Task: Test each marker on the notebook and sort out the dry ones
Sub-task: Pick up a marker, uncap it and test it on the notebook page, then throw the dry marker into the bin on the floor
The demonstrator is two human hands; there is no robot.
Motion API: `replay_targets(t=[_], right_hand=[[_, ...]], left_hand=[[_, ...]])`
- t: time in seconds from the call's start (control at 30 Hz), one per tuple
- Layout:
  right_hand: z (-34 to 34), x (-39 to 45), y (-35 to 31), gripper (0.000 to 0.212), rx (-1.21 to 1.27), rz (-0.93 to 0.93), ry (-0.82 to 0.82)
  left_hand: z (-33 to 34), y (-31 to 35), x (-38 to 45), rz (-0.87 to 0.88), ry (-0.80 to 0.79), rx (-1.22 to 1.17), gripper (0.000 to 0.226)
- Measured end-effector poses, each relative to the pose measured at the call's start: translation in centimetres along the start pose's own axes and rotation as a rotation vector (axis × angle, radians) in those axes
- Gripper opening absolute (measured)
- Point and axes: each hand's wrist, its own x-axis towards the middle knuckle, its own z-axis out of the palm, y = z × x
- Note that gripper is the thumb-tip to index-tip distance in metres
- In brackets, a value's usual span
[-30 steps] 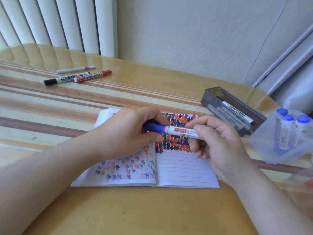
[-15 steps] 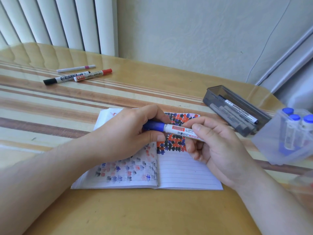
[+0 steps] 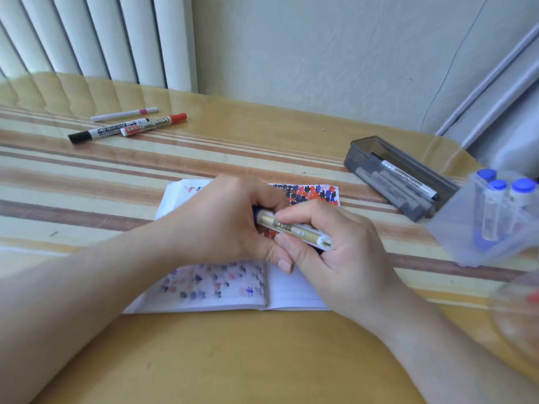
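An open lined notebook [image 3: 294, 295] lies in front of me, its pages covered with red, blue and black test marks. Above it both hands hold one blue-capped marker [image 3: 294, 228] lying crosswise. My left hand [image 3: 221, 225] grips the blue cap end, which is mostly hidden in the fist. My right hand [image 3: 335, 252] pinches the white barrel between thumb and fingers. Three markers lie at the far left: a black-capped one [image 3: 99, 132], a red-capped one [image 3: 154, 125] and a thin pink-banded one [image 3: 125, 114].
A dark grey tray [image 3: 361, 153] with several markers sits at the right of the table. Nearer right stands a translucent box [image 3: 455, 237] holding three blue-capped markers. A round clear container [image 3: 522, 313] with something red sits at the right edge. A wall and vertical blinds lie behind.
The marker has turned in my hands, its red label rolled out of sight. My left hand has closed further over the blue cap, and both hands sit closer together.
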Motion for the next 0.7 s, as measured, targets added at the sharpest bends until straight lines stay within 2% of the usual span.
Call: replay_targets(t=[0.1, 0.17, 0.27, 0.37, 0.43, 0.57, 0.63, 0.7], right_hand=[[1.6, -0.3, 0.6, 0.022, -0.098, -0.03, -0.043], [2.4, -0.4, 0.8, 0.028, -0.11, 0.002, -0.07], [1.4, 0.2, 0.3, 0.031, -0.015, 0.185, -0.114], [-0.7, -0.2, -0.5, 0.034, -0.08, 0.294, -0.229], [-2.7, -2.6, -2.1, 0.039, -0.139, 0.335, -0.251], [-8.6, -15.1, -6.3, 0.038, -0.171, 0.339, -0.063], [-11.4, -23.8, -7.9, 0.037, -0.111, 0.383, 0.095], [-12.2, -32.7, -8.4, 0.034, -0.082, 0.475, 0.256]], left_hand=[[0.3, -0.7, 0.4, -0.068, -0.098, 0.007, 0.043], [0.4, -0.9, 0.5, -0.102, -0.103, 0.041, 0.045], [0.3, 0.0, 0.5, -0.182, -0.074, 0.05, 0.055], [0.8, 2.6, -0.2, -0.263, -0.125, 0.105, 0.048], [2.0, 6.0, -0.7, -0.232, -0.2, 0.158, 0.043], [8.3, 15.8, -4.2, 0.0, -0.281, 0.175, 0.041], [13.1, 20.4, -6.4, 0.148, -0.409, 0.065, 0.043], [18.9, 23.0, -8.0, 0.213, -0.597, -0.025, 0.055]])
